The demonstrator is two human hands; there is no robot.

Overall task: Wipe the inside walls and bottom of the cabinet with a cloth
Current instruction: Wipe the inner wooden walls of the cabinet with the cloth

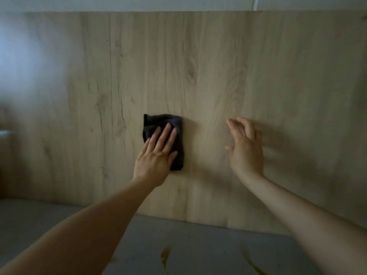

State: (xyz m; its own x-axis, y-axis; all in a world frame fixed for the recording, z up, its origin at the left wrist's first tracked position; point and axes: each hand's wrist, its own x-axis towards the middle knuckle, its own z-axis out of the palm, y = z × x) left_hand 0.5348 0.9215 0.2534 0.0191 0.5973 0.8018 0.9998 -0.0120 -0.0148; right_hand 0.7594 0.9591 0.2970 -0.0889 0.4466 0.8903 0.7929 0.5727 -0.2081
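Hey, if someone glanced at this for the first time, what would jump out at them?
The dark cloth at the centre, pressed flat against the pale wood-grain wall by the left hand. To its right, the right hand is raised near the wall, fingers loosely spread. Yellowish streaks mark the grey bottom at the lower edge.

Matt wood-grain cabinet wall [198, 66], soft dark cloth [174, 124], grey matt bottom [198, 245].

Your only view is the head cam: faces forward, slightly down, close behind both hands, wood panel [198, 76] just beyond them.
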